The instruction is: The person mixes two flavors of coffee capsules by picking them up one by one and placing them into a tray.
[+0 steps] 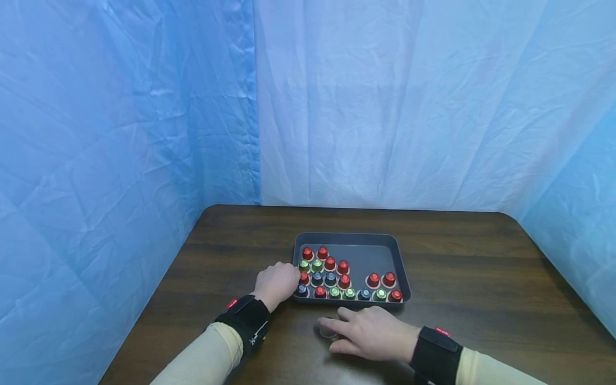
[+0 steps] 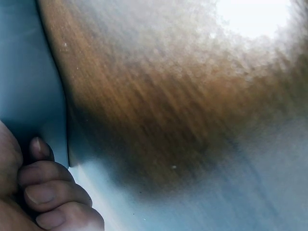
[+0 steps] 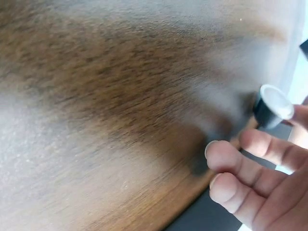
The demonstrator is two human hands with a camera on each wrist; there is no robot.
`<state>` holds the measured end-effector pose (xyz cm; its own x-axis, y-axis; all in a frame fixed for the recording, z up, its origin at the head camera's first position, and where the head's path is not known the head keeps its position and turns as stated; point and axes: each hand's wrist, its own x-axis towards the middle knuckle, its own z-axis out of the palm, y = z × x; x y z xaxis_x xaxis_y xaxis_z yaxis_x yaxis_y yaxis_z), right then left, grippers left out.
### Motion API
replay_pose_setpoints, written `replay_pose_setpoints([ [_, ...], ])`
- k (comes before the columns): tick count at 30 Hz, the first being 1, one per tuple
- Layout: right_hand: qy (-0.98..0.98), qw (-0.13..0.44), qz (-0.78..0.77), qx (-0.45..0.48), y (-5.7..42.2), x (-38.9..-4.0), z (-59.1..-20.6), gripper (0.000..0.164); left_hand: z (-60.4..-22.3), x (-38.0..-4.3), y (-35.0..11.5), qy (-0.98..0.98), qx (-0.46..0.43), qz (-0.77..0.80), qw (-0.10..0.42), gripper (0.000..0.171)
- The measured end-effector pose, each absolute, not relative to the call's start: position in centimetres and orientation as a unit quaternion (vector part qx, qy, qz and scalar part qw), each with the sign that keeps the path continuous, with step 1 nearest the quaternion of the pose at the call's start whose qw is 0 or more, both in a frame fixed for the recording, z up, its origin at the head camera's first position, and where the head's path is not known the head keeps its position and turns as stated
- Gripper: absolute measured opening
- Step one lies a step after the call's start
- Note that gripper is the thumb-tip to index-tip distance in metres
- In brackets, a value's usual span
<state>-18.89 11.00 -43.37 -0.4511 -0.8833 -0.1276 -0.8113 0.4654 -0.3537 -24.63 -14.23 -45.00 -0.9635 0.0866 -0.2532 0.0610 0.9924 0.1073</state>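
Note:
My left hand [image 1: 278, 283] grips the left side of a dark grey tray [image 1: 370, 254], its fingers overlapping the rim near the front corner. In the left wrist view the fingers [image 2: 57, 197] are curled against the tray's outer wall. Coffee capsules [image 1: 344, 281] in red, green and dark blue stand lid-down in the tray, grouped at the left and along the front. Just in front of the tray, my right hand [image 1: 370, 334] pinches a dark coffee capsule [image 3: 263, 111] with a pale lid, low over the table. Its other fingers are loosely bent.
The tray rests on a dark wood-grain table [image 1: 462, 256] with rounded far corners. Blue cloth curtains [image 1: 385, 107] hang behind the table and along both sides. Each wrist wears a black band [image 1: 438, 353].

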Motion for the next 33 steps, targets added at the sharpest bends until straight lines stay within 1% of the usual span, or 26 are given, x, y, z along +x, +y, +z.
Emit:
replay_pose_setpoints([
  [4,0.841,0.139,-0.114,-0.511,10.9,-18.8,-43.4,0.054,-45.0,-24.6,-14.2,0.989,0.042,0.045,0.131,0.021],
  [7,0.843,0.125,-0.105,-0.512,10.8,-18.8,-43.5,0.046,-45.1,-24.7,-14.2,0.989,0.041,0.047,0.131,0.021],
  [13,0.843,0.078,-0.094,-0.524,10.8,-18.6,-43.8,0.017,-45.1,-24.6,-14.3,0.99,0.035,0.058,0.125,0.022],
  [15,0.844,0.072,-0.091,-0.523,10.7,-18.5,-43.9,0.011,-45.1,-24.6,-14.3,0.99,0.038,0.056,0.123,0.021],
  [17,0.849,0.073,-0.084,-0.516,10.7,-18.5,-43.8,0.011,-45.1,-24.6,-14.3,0.99,0.043,0.051,0.123,0.021],
  [21,0.857,0.078,-0.066,-0.506,10.8,-18.7,-43.6,0.025,-45.1,-24.6,-14.3,0.99,0.043,0.05,0.128,0.022],
  [23,0.854,0.073,-0.063,-0.511,10.9,-18.7,-43.5,0.029,-45.1,-24.7,-14.3,0.989,0.044,0.049,0.132,0.023],
  [28,0.846,0.048,-0.103,-0.52,11.1,-18.8,-43.3,0.024,-45.1,-24.7,-14.3,0.989,0.047,0.041,0.134,0.023],
  [33,0.842,0.0,-0.139,-0.522,11.0,-19.0,-42.6,0.028,-45.1,-24.7,-14.3,0.99,0.045,0.038,0.131,0.023],
])
